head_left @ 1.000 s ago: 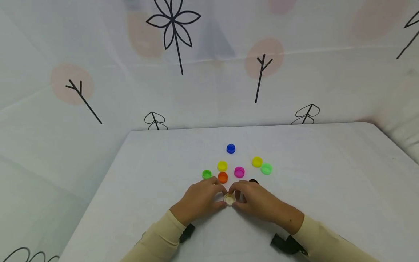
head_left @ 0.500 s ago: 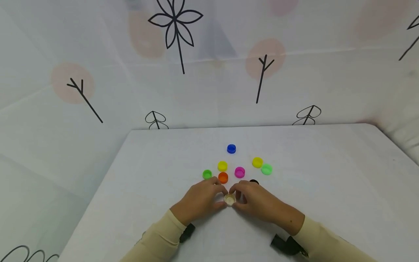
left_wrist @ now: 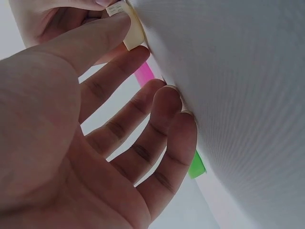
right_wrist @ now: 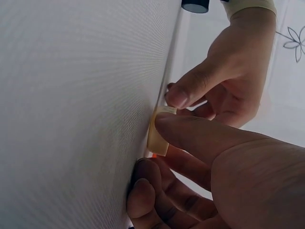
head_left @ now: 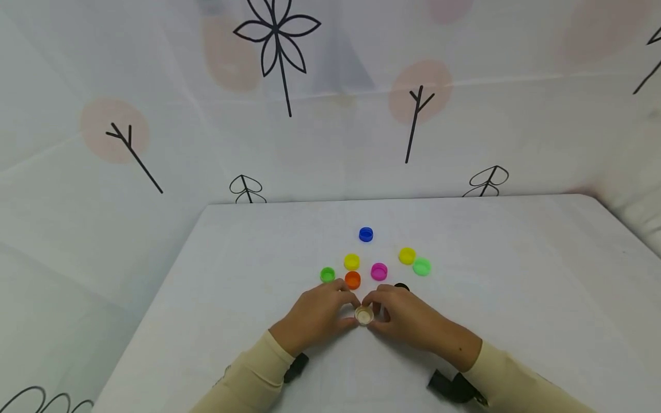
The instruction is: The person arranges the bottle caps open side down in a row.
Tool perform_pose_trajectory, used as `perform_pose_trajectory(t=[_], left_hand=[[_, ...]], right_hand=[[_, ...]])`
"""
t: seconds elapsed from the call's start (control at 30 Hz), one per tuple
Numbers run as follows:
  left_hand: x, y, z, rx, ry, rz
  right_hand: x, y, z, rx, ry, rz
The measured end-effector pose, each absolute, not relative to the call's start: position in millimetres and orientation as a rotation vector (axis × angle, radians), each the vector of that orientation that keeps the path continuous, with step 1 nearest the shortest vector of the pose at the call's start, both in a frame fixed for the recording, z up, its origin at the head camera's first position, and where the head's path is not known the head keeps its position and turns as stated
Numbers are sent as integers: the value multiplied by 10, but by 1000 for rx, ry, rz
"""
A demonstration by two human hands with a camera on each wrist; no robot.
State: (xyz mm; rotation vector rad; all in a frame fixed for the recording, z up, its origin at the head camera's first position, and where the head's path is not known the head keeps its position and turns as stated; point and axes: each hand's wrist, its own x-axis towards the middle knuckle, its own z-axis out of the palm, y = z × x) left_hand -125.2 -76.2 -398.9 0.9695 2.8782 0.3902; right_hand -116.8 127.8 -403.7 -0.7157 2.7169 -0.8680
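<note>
A cream bottle cap (head_left: 364, 315) rests on the white cloth, its hollow side up in the head view. My left hand (head_left: 316, 314) pinches it from the left, with thumb and index finger at its rim. From the other side my right hand (head_left: 408, 314) pinches the same cap. Up close in the left wrist view, the thumb lies on the side of the cream cap (left_wrist: 135, 34). The right wrist view has the right thumb against the cream cap (right_wrist: 158, 138), with the left hand (right_wrist: 233, 71) just beyond. The other fingers of both hands are bent near the cloth.
Beyond the hands lie loose caps: green (head_left: 327, 275), orange (head_left: 353, 280), yellow (head_left: 352, 262), magenta (head_left: 379, 271), blue (head_left: 365, 234), another yellow (head_left: 407, 256) and light green (head_left: 422, 266). A black cap (head_left: 401, 286) is partly hidden behind the right hand. A patterned cloth (head_left: 330, 137) hangs behind the table.
</note>
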Motion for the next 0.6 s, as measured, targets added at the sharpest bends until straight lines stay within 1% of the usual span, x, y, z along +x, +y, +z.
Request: perform_pose_trajectory(t=[0.6], left_hand=[[-1278, -754, -3986, 965, 2858, 388]], right_hand=[[-1195, 1294, -4043, -731, 2699, -839]])
